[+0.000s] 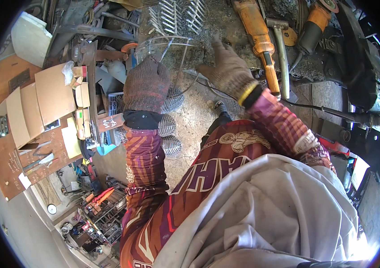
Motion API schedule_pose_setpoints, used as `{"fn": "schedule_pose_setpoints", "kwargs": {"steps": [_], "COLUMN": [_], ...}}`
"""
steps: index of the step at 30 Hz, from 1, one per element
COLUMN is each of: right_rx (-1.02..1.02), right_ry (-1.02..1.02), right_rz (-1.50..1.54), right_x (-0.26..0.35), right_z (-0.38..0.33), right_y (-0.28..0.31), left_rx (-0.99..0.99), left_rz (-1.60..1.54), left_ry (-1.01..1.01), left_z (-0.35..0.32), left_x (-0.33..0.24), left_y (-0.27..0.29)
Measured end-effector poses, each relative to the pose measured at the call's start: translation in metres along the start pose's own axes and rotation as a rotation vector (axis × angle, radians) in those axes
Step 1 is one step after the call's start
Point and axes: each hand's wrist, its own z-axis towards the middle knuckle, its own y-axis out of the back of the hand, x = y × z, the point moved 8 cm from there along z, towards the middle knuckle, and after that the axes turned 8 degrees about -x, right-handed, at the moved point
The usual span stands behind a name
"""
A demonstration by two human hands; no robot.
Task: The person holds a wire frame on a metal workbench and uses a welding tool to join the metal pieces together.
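My left hand, in a dark knitted work glove, is closed at the near edge of the workbench. It grips the near side of a curved metal wire frame; the fingertips are hidden under the glove's back. My right hand, in a lighter brown glove with a yellow cuff band, reaches over the bench edge to the right of the frame. Its fingers stretch forward and the thumb stands apart, with nothing seen in them. Beyond the frame lie rows of pale metal rods.
On the bench to the right lie an orange angle grinder, a hammer and a second orange power tool. Round wire coils or guards stand on the floor below. Cardboard pieces cover a brown table at left.
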Motion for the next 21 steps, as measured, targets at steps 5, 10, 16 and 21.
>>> {"fn": "schedule_pose_setpoints", "kwargs": {"steps": [5,10,16,21], "right_rx": [-0.383,-0.936,-1.27,-1.086], "right_ry": [0.218,-0.104,-0.545,-0.783], "right_rz": [0.653,0.487,0.227,0.184], "right_x": [-0.042,-0.19,-0.251,-0.31], "right_z": [-0.064,-0.15,-0.198,-0.184], "right_y": [0.115,0.207,0.245,0.247], "left_rx": [0.052,0.056,-0.01,-0.039], "left_rz": [-0.018,-0.027,-0.02,-0.042], "left_ry": [-0.005,0.05,-0.075,-0.136], "left_z": [0.0,-0.005,0.003,0.003], "left_x": [-0.007,-0.004,-0.005,-0.008], "left_y": [0.001,0.009,0.009,0.015]}}
